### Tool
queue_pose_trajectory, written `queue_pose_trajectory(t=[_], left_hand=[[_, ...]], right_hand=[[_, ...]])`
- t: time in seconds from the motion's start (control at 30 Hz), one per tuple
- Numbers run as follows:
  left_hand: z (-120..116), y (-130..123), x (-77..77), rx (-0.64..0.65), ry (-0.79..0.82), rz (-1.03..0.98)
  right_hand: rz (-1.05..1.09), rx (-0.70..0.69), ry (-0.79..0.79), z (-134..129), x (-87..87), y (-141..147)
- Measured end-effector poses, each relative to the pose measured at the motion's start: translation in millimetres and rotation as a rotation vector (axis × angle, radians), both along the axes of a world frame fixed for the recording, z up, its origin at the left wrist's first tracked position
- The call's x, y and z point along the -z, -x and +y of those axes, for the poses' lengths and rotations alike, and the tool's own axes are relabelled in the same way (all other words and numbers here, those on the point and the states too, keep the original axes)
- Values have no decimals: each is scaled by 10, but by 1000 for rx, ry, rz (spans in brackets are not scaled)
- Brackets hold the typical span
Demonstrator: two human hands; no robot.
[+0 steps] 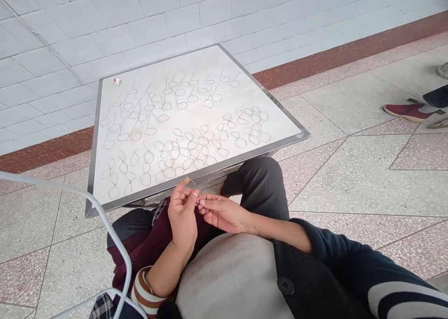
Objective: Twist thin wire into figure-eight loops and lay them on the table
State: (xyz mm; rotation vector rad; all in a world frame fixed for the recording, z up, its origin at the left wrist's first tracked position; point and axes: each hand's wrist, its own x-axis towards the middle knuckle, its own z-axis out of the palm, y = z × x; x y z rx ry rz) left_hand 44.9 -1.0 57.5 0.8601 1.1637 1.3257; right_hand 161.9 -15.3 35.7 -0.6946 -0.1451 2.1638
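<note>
Just off the table's near edge, my two hands meet over my lap. My left hand (184,214) pinches a thin wire loop (192,182) between thumb and fingers. My right hand (222,210) has its fingertips pressed together at the lower end of the same wire, touching the left thumb. Part of the wire is hidden by the fingers. On the white table (196,116) lie many bent wires. Single loops with a straight tail (210,103) fill the far half, and figure-eight wire loops (114,187) cover the near half.
A small red and white object (117,81) sits at the table's far left corner. Behind stands a white tiled wall (147,24). A pale curved tube (115,237) crosses the lower left. Another person's red shoe (408,111) is on the floor at right.
</note>
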Motion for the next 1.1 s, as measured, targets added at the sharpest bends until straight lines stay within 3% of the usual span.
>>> queue_pose_trajectory(t=[0.17,0.4,0.73,0.97,1.1], left_hand=[[4,-7,-2,4,9,-1],[-1,18,-21,27,-30,150],[-1,63,29,94,-32,250],[35,151,23,60,7,209],[46,149,3,86,8,136]], right_hand=[[28,43,-18,-23,51,51],[-156,31,-76,-10,35,-2],[-44,-33,-29,-4,109,-5],[-466,85,-404,8,164,-83],[-451,86,-454,30,231,-96]])
